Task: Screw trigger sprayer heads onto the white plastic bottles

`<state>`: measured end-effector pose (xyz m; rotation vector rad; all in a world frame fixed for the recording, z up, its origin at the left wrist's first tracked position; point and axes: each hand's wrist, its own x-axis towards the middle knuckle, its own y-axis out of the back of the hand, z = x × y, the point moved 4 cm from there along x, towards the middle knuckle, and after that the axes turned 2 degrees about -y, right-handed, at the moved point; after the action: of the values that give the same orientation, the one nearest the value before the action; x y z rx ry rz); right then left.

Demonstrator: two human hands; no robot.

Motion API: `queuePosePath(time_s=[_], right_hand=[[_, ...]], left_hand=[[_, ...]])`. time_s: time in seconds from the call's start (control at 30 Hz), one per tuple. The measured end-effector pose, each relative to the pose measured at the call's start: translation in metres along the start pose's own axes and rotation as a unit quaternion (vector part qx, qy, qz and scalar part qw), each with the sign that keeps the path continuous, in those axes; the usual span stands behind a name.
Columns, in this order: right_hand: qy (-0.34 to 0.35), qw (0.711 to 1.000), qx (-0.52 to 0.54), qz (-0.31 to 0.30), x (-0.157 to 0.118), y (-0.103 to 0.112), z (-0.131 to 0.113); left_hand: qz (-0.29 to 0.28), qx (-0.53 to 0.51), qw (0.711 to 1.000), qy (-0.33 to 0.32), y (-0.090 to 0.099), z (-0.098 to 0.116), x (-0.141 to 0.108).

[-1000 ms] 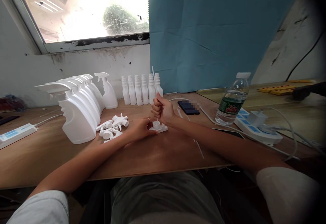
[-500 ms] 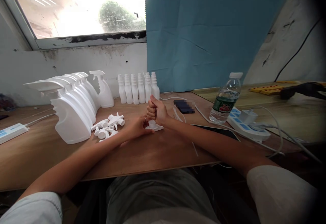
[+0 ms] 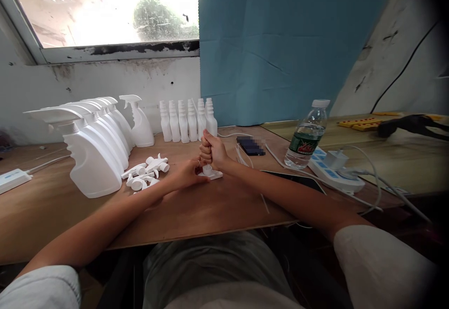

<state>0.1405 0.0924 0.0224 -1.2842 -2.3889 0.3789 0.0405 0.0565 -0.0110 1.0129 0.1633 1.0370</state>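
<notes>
The right hand [image 3: 213, 151] is closed in a fist around a thin white tube [image 3: 195, 109], which leans toward eleven o'clock. Below it, the left hand [image 3: 186, 174] pinches a white sprayer head [image 3: 212, 173] on the table [image 3: 196, 215]. Loose sprayer heads [image 3: 147, 172] lie at nine o'clock from the hands, small bottles [image 3: 183, 124] stand at eleven, and a water bottle [image 3: 304, 141] stands near three.

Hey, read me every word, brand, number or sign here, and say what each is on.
No text is legible.
Water bottle: red print on its green label, too blurred.
Right power strip, left power strip: blue patches, any print too small.
Phone: partly pixelated, nothing readable.
White plastic piece, white spray bottles: no print visible.
</notes>
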Motion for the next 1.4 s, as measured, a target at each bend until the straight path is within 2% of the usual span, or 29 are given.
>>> queuePosePath(time_s=[0.3,0.63,1.0,1.17,1.27,1.33,1.4], right_hand=[[-0.002,1.0,-0.011,0.004,-0.001,0.0,0.0],[0.006,0.999,-0.04,-0.001,-0.003,0.001,0.002],[0.014,0.998,-0.05,-0.034,-0.007,-0.004,0.004],[0.031,0.997,-0.064,-0.017,-0.008,-0.006,0.007],[0.031,0.997,-0.059,-0.031,-0.007,-0.006,0.005],[0.034,0.993,-0.095,-0.062,-0.005,-0.003,-0.002],[0.063,0.979,-0.177,-0.083,-0.004,0.006,-0.017]], left_hand=[[0.004,0.017,1.0,-0.013,0.001,0.005,0.001],[-0.011,0.004,1.0,0.0,-0.001,-0.001,0.002],[-0.001,-0.009,1.0,0.004,-0.001,-0.002,0.003],[0.0,-0.014,1.0,-0.006,-0.002,-0.004,0.003],[0.003,0.016,1.0,0.017,-0.002,-0.006,0.001],[0.007,0.03,0.999,0.041,-0.001,-0.006,-0.001],[0.018,0.001,0.998,0.055,0.003,-0.003,-0.001]])
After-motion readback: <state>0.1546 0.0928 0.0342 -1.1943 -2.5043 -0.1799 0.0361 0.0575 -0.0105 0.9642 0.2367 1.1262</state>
